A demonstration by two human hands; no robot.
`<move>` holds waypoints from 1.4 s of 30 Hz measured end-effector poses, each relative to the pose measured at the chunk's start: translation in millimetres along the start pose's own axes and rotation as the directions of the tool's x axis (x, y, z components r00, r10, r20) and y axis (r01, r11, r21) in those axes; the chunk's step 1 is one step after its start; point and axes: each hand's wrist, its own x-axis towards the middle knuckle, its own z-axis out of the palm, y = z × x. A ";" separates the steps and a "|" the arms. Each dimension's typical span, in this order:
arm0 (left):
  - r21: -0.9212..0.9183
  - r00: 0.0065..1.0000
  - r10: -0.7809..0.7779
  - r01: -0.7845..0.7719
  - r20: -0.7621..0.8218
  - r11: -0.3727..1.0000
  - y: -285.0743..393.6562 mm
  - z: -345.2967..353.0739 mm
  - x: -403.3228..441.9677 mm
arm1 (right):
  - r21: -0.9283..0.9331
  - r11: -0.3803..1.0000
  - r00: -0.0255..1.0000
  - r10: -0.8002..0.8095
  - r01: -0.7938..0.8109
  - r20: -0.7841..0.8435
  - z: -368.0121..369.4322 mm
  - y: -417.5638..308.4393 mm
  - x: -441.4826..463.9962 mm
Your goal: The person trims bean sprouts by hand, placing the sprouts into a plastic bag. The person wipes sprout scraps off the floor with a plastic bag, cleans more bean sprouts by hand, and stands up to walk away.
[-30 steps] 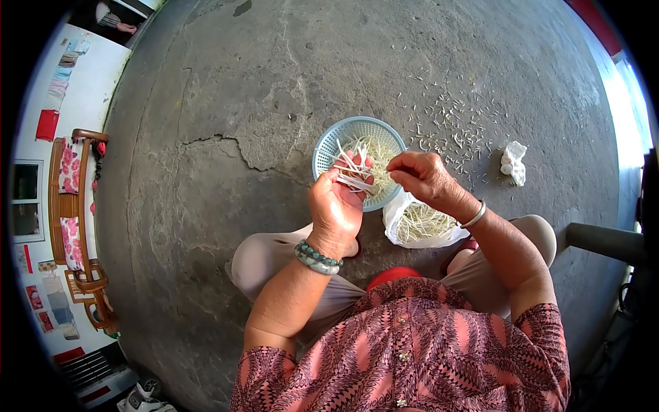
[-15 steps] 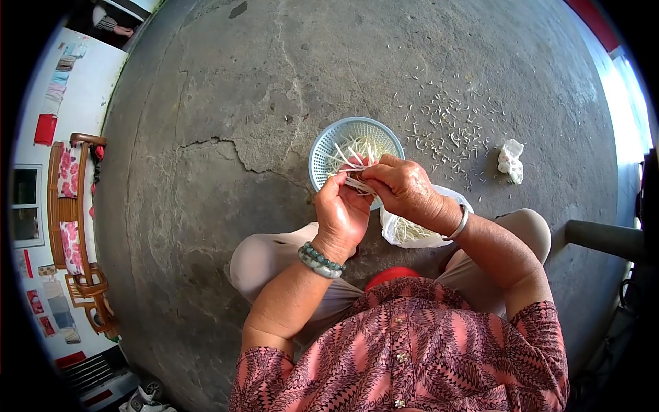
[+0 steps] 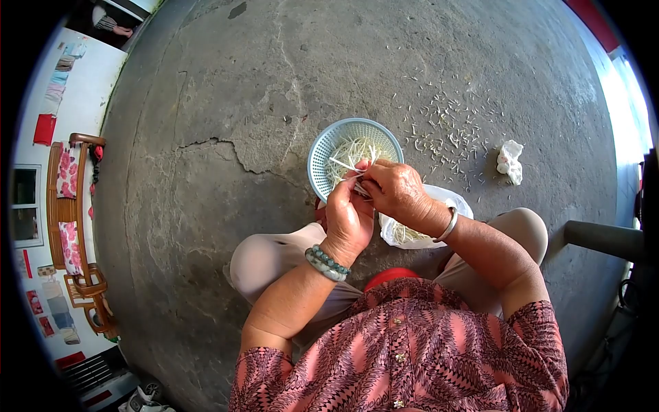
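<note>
My left hand [image 3: 349, 221] is closed around a small bunch of white bean sprouts [image 3: 344, 165], whose thin stems stick out past the fingers. Against it, my right hand [image 3: 398, 190] pinches at the same sprouts with thumb and forefinger; its fingertips partly hide what they grip. Both hands are over the near edge of a light blue plastic colander [image 3: 316, 154], in which more pale sprouts [image 3: 355, 147] lie. Under my right wrist sits an open white plastic bag [image 3: 458, 200] with further sprouts [image 3: 406, 234] inside.
Short white scraps [image 3: 449, 130] are scattered on the cracked concrete floor [image 3: 226, 82] beyond the colander. A crumpled white plastic bag [image 3: 509, 163] lies to the right. A dark pipe [image 3: 604, 240] juts in at the right. A wooden bench [image 3: 86, 206] stands far left.
Both hands have drawn closer together over the sprouts, and the fingers of my left hand have curled in more. The held stems have shifted. The colander and bag stay about where they were.
</note>
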 end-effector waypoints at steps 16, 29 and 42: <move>0.046 1.000 0.021 -0.021 0.000 0.999 14.2 13.4 -4.4 | 0.775 0.454 0.895 0.289 -0.440 0.339 -34.5 -2.4 10.4; 0.104 1.000 0.001 -0.004 0.026 0.995 9.4 12.5 -2.5 | 0.907 0.090 0.850 0.399 -0.410 0.345 -38.0 0.4 11.2; 0.326 0.995 0.048 -0.016 -0.089 0.945 2.8 15.7 -2.6 | 0.511 0.777 0.916 0.399 -0.368 0.053 -37.8 -1.8 10.8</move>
